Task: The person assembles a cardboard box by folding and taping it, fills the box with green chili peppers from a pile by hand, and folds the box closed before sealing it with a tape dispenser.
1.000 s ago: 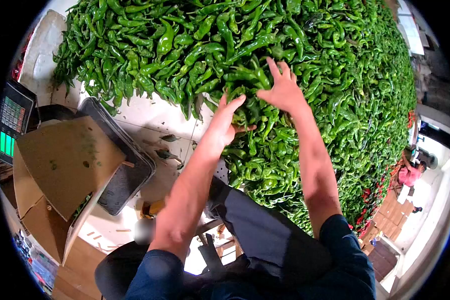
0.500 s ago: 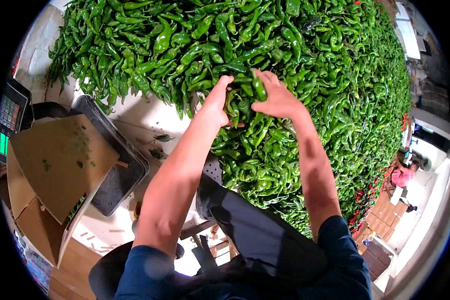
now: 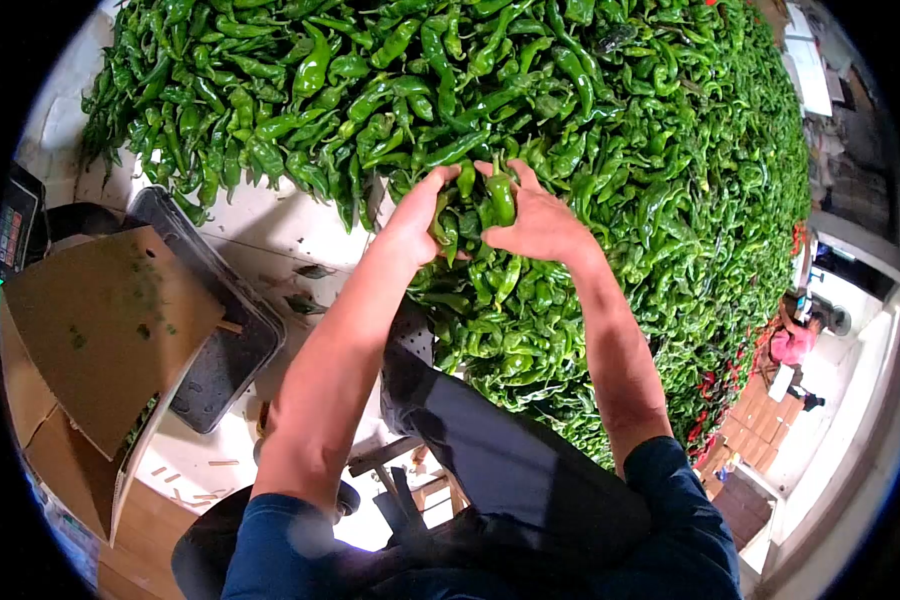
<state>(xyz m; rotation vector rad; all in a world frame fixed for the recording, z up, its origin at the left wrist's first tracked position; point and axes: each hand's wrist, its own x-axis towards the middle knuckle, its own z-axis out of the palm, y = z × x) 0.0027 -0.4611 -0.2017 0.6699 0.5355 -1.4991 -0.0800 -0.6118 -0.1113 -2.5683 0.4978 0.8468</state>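
Observation:
A large heap of green chili peppers (image 3: 670, 180) fills the upper and middle view. My left hand (image 3: 417, 222) curls around a few green peppers (image 3: 448, 225) at the heap's near edge, with some of its fingers hidden beneath them. Just to the right, my right hand (image 3: 540, 218) has one glossy green pepper (image 3: 500, 200) between thumb and fingers, its stem end pointing away from me. The two hands are close together, palms facing each other.
On the left, a cardboard box (image 3: 110, 330) stands beside a black plastic crate (image 3: 260, 340), with a scale's keypad (image 3: 12, 235) behind. Loose leaves (image 3: 305, 303) lie on the pale floor. Another person in a pink top (image 3: 792, 343) sits far right.
My right hand has drawn slightly nearer to me with its pepper, which now stands more upright. The left hand remains around its peppers. The whole view has shifted a little.

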